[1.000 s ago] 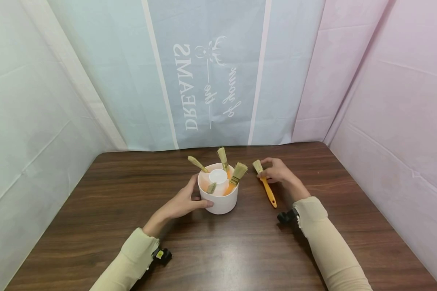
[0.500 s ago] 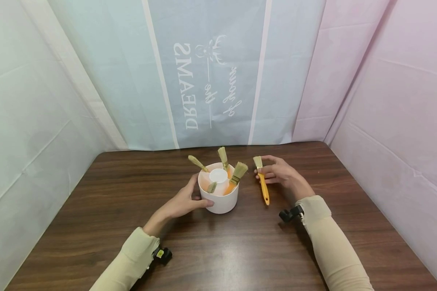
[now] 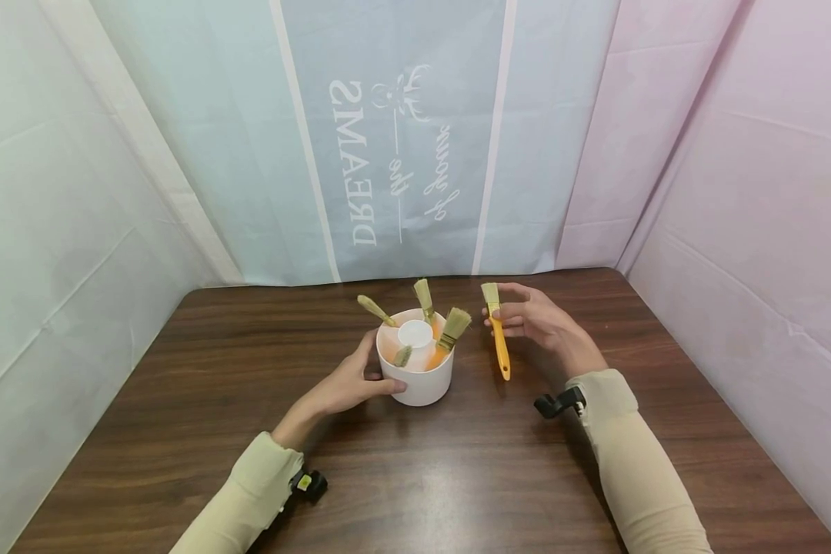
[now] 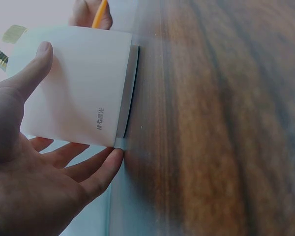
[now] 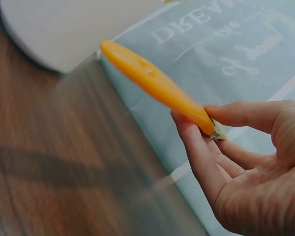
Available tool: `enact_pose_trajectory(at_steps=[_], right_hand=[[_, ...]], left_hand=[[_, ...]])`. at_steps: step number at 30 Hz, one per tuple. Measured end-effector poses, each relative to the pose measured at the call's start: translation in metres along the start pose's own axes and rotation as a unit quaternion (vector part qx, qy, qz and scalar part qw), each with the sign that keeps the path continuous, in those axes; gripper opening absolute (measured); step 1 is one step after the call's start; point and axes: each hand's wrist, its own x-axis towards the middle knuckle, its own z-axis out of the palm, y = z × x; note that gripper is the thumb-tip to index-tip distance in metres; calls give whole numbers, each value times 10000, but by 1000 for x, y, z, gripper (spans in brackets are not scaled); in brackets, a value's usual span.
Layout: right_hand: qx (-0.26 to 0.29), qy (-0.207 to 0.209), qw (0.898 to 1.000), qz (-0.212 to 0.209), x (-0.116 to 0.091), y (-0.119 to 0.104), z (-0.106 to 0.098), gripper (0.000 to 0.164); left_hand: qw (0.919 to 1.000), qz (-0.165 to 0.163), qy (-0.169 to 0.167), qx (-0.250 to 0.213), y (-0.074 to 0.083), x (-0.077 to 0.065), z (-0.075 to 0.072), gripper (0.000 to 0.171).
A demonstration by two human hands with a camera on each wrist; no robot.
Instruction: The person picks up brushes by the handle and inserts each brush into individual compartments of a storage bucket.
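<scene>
A round white organizer pot (image 3: 425, 390) with a raised centre cup stands on the table. My left hand (image 3: 346, 383) grips its left side, thumb in front and fingers around the back; the left wrist view shows the thumb (image 4: 35, 71) along the wall. Several paintbrushes stand in the pot, among them a wide one (image 3: 455, 328) leaning right and a narrower one (image 3: 423, 296) at the back. To the pot's right, my right hand (image 3: 547, 323) pinches a paintbrush (image 3: 501, 348) near its ferrule. That brush is off the table, bristles up, its yellow handle (image 5: 155, 83) pointing down.
The dark wood-grain table (image 3: 415, 477) spreads around both hands. A pale blue printed cloth (image 3: 429, 154) hangs behind its far edge, with white sheets at the left (image 3: 76, 192) and right (image 3: 748, 192). Each wrist wears a black camera mount.
My right hand has lifted the paintbrush up from the table and slightly away from me, its handle swinging more upright. The left hand and the pot have stayed put.
</scene>
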Motion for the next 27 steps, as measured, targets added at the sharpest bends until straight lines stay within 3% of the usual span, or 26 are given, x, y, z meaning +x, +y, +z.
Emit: enact_pose_trajectory(at_steps=[4,15,27], right_hand=[[68,-204,9993,-304,-6,-10,5,65],[506,-358,9961,-627,-24,-45,25,73],[771,-590,9871,-1273,-49,-72,51,68]], left_hand=[[10000,1,1,-16,0,0,0,101],[10000,39,-20,-26,-1,1,0,101],[10000,21,-32,-42,0,0,0,103]])
